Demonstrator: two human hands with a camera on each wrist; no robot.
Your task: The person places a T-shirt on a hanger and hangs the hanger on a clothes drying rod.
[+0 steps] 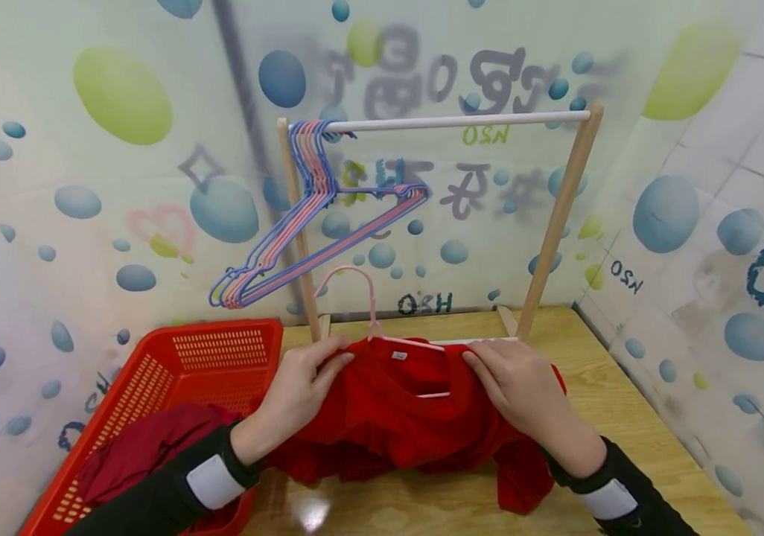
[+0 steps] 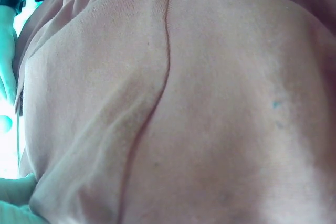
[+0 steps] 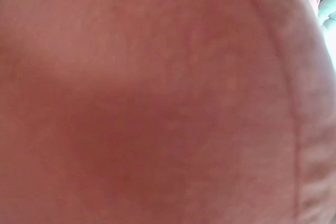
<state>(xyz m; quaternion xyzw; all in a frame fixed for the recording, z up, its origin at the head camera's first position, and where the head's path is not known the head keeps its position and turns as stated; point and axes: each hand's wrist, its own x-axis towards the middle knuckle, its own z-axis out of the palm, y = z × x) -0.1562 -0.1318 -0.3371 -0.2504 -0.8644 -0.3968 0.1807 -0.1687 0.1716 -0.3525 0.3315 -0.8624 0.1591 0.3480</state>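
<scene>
A red long-sleeved top (image 1: 402, 439) with a round neckline is held up above the table in the head view. Inside it sits a pink hanger (image 1: 372, 298), its hook rising through the neck opening and its bars showing across the neckline. My left hand (image 1: 295, 394) pinches the left shoulder between thumb and fingers. The opposite shoulder is gripped by my right hand (image 1: 523, 383), whose fingertips are partly hidden. Close-up cloth (image 2: 210, 98) with a seam fills most of the left wrist view. Blurred reddish fabric (image 3: 147, 98) covers nearly all of the right wrist view.
Behind the top stands a rack with a white rail (image 1: 462, 121) and wooden posts. Several blue and pink hangers (image 1: 315, 201) hang at its left end. A red basket (image 1: 221, 361) with dark red clothing (image 1: 154, 447) stands at the left of the wooden table (image 1: 623, 447).
</scene>
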